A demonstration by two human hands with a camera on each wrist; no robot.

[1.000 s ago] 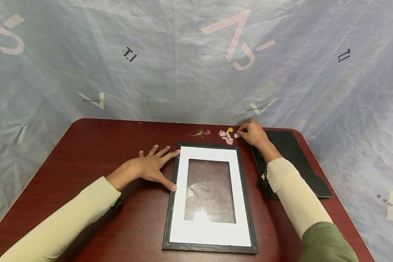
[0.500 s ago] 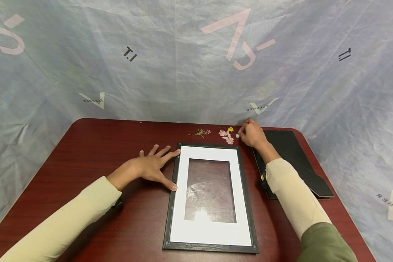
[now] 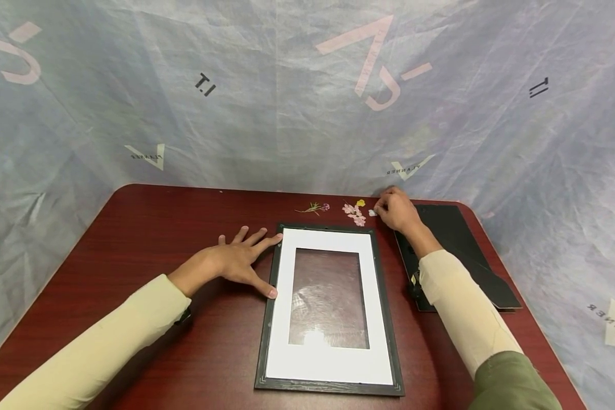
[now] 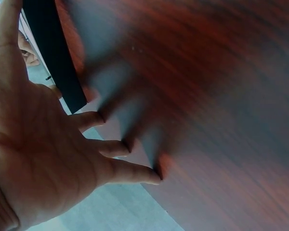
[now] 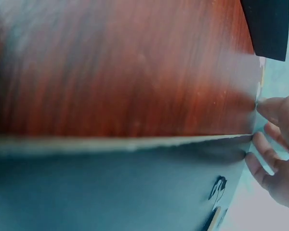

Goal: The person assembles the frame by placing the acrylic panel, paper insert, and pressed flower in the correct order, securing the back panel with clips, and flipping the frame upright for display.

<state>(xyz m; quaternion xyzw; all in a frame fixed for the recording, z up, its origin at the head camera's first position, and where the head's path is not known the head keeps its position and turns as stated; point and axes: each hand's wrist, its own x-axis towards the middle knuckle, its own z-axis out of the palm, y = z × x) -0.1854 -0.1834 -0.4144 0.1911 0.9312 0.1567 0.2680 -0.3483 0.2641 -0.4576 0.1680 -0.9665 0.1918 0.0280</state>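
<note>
My left hand (image 3: 238, 263) lies spread at the left edge of a black picture frame (image 3: 396, 353), with the thumb and index fingertips touching its border. A white mat (image 3: 328, 364) with a rectangular window sits inside the frame, and the clear pane (image 3: 328, 299) shows through it. Beyond the frame, at the table's back, my right hand (image 3: 398, 210) has its fingers bent and pinches at the right edge of a small pale blue flower (image 3: 372, 213). Beside it lie a yellow flower (image 3: 360, 203), several pink flowers (image 3: 357, 219) and a green-stemmed purple sprig (image 3: 315, 208).
Under the right forearm rests a black backing board (image 3: 451, 233) with a stand flap. The dark red wooden table (image 3: 148, 222) ends at its back edge against a grey printed sheet (image 3: 266, 114), which hangs around the sides too.
My right hand has shifted slightly to the right, and the pale blue flower has slid a little the same way. The left hand and picture frame stay still.
</note>
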